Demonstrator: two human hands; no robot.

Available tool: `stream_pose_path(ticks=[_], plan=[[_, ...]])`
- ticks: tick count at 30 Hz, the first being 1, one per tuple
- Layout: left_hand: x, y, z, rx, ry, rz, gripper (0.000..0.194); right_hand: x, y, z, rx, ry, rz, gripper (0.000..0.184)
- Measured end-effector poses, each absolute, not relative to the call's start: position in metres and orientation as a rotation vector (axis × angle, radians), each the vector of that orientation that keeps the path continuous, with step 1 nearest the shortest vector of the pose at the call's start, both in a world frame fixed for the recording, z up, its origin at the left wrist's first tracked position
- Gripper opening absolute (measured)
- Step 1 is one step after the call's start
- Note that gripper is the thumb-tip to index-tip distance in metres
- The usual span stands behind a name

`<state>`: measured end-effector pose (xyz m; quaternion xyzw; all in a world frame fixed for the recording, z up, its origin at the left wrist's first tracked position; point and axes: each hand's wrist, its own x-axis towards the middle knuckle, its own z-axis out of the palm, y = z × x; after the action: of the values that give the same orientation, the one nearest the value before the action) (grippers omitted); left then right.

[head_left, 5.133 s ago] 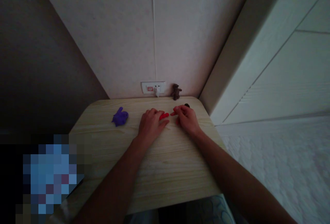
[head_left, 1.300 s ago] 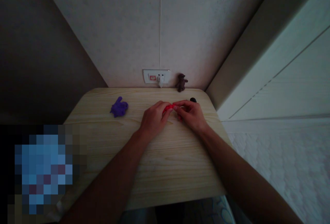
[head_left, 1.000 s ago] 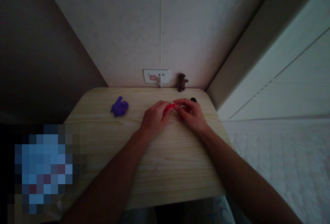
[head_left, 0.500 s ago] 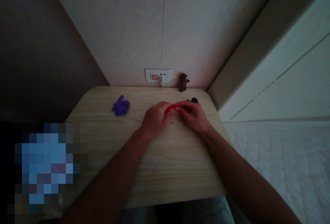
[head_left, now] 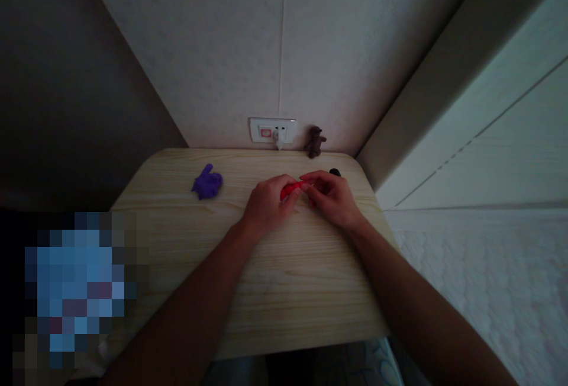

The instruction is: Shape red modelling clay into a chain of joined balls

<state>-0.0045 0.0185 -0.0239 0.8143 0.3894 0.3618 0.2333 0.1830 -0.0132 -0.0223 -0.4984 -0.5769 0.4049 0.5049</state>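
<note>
Above the far half of the wooden tabletop [head_left: 261, 291], a small soft red lump that looks like modelling clay [head_left: 290, 188] is between my hands. My left hand [head_left: 270, 201] grips its left end, thumb in front and fingers behind. The fingers of my right hand [head_left: 331, 196] pinch its right end, and a bit of red shows beneath them. Much of the lump is hidden by the fingers. Just behind my right hand a black object [head_left: 335, 172] peeks out, mostly covered.
A purple clay-like shape [head_left: 207, 183] lies at the table's far left. Against the wall stands a small brown bear-like figure [head_left: 315, 142], beside a wall socket [head_left: 272, 131] with a plug in it. A white cabinet [head_left: 497, 119] rises at the right, above a quilted white surface [head_left: 488, 279].
My right fingers have shifted slightly, and more of the red lump shows between my hands. Less of the black object is visible behind the right hand.
</note>
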Motion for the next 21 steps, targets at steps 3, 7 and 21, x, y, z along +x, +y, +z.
stream_pose_path(ticks=[3, 7, 21], plan=[[-0.005, 0.018, -0.0229, 2.228, 1.061, 1.009, 0.022, 0.1848, -0.0121, -0.0243, -1.228, -1.418, 0.934, 0.034], [-0.0054, 0.0172, -0.0214, 2.224, 1.064, 1.011, 0.021, 0.1858, -0.0112, -0.0258, -1.221, -1.407, 0.94, 0.033], [-0.0064, 0.0177, -0.0216, 2.228, 1.042, 1.012, 0.021, 0.1836, -0.0115, -0.0242, -1.206, -1.38, 0.987, 0.036]])
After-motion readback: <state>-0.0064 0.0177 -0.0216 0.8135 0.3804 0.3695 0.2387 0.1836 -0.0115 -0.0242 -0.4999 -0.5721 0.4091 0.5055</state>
